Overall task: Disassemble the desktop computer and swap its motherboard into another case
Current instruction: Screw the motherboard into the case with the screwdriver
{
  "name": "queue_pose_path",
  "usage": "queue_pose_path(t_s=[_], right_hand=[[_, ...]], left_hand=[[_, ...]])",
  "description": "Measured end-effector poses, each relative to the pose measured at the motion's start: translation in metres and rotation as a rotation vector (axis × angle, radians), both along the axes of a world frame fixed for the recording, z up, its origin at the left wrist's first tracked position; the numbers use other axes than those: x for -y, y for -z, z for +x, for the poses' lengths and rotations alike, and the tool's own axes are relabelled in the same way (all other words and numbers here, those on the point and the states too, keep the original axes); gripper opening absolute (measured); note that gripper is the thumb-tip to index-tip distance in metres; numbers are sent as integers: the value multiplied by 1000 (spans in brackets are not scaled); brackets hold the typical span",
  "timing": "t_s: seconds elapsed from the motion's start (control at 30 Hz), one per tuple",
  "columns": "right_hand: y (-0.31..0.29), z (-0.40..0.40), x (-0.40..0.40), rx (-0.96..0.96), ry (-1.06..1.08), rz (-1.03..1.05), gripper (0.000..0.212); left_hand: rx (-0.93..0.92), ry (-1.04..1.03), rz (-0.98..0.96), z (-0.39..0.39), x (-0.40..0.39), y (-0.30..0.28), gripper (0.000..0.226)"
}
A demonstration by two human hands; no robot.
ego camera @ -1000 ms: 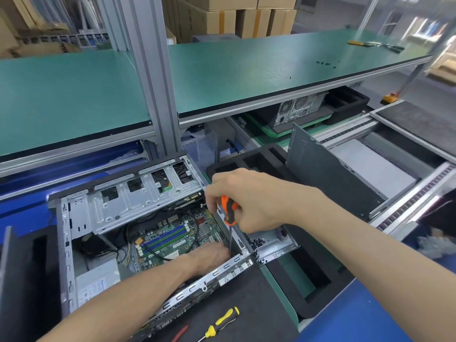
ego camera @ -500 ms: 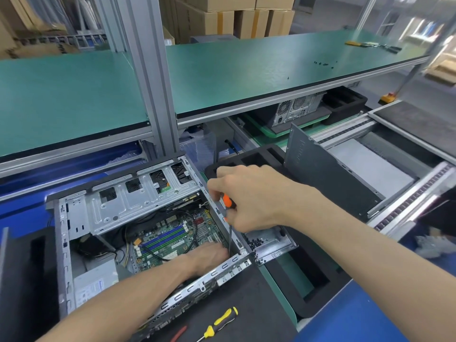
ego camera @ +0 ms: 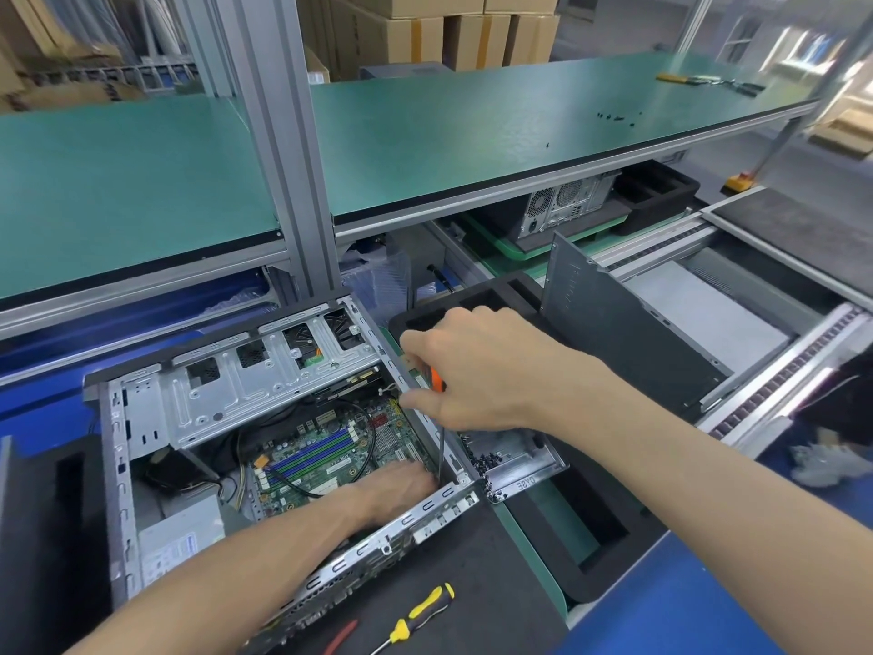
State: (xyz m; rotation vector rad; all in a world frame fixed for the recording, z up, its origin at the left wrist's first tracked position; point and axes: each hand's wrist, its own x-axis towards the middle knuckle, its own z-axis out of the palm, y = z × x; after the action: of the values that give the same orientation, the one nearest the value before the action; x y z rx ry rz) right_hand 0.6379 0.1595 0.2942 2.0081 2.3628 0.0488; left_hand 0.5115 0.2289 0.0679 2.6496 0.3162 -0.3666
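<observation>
Motherboard (ego camera: pixel 326 446) lies inside the open case (ego camera: pixel 141 418) at seven o'clock. Right hand (ego camera: pixel 477 371) grips an orange screwdriver (ego camera: pixel 437 380) upright, shaft down. Left hand (ego camera: pixel 401 489) rests flat, fingers seemingly relaxed, at the tip.

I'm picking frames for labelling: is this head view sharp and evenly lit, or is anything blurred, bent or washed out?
Head view: the motherboard and right hand are sharp; the top corners smear; the shelf edge bows from the wide lens; the windows at upper right wash out; lighting is soft with faint shadows.
</observation>
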Motion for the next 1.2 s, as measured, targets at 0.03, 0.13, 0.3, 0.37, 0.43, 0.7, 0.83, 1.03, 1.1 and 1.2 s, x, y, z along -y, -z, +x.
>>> queue_pose_path(t_s=[0.03,0.13,0.3,0.37,0.43,0.7,0.83,1.03,1.1,1.2], right_hand=[[1,-1,0,61,26,30,35],[1,-2,-4,-15,-4,-24,24],[-9,0,-1,-270,-98,-272,34],[-7,-1,1,-205,-77,-173,25],[-3,-3,0,21,0,-15,38],[-10,3,-3,-276,-75,-286,28],[-7,0,0,-178,-47,-177,22],[-3,-4,-10,-121,-7,-125,20],[-7,-3,-9,-221,-64,-231,9],[-13,-2,-5,-323,-81,-335,34]], left_hand=[[1,3,4,0,0,1,34],[2,-1,-10,-1,-1,3,35],[-8,-24,-40,0,-1,0,28],[-14,-30,-23,1,-2,2,37],[-26,-33,-4,0,-4,4,41],[-46,-12,36,1,-3,1,44],[-53,-25,32,1,-3,-1,44],[-88,-65,8,2,-2,-5,39],[-95,-70,-1,1,-1,-9,33],[-96,-79,-24,0,1,-13,38]])
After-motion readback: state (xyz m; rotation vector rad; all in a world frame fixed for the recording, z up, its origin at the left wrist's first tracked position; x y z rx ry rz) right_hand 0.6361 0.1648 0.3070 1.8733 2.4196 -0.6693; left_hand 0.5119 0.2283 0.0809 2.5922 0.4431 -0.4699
